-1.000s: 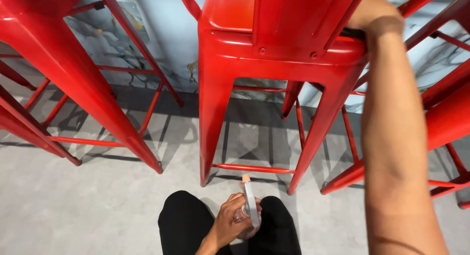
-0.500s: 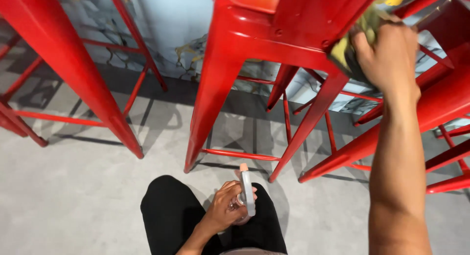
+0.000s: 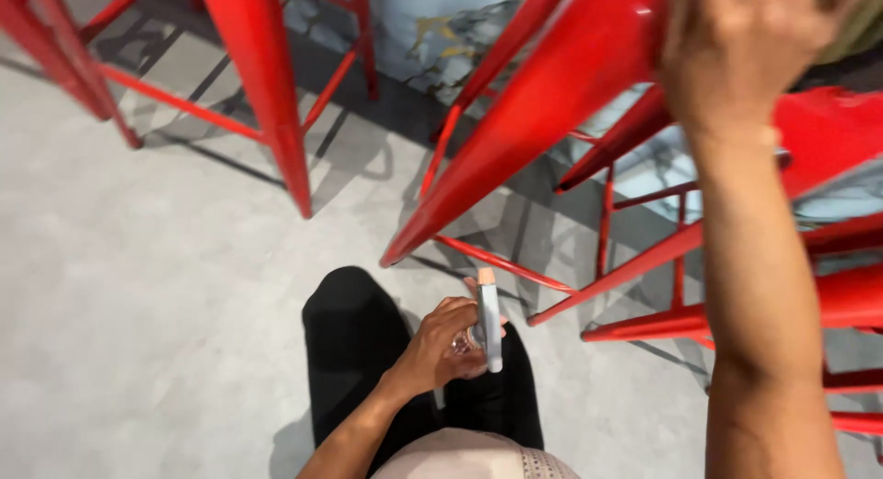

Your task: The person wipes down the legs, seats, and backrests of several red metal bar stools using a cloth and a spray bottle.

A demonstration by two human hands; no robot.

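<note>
Left hand point(image 3: 440, 346) gripping grey spray bottle point(image 3: 487, 321), right hand point(image 3: 736, 51) on red stool point(image 3: 552, 102)

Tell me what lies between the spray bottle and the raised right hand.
In the head view, slanted red stool legs and rungs cross between the spray bottle in the left hand and the right hand.

grey floor point(image 3: 138, 286), marbled wall base point(image 3: 432, 37)
</note>
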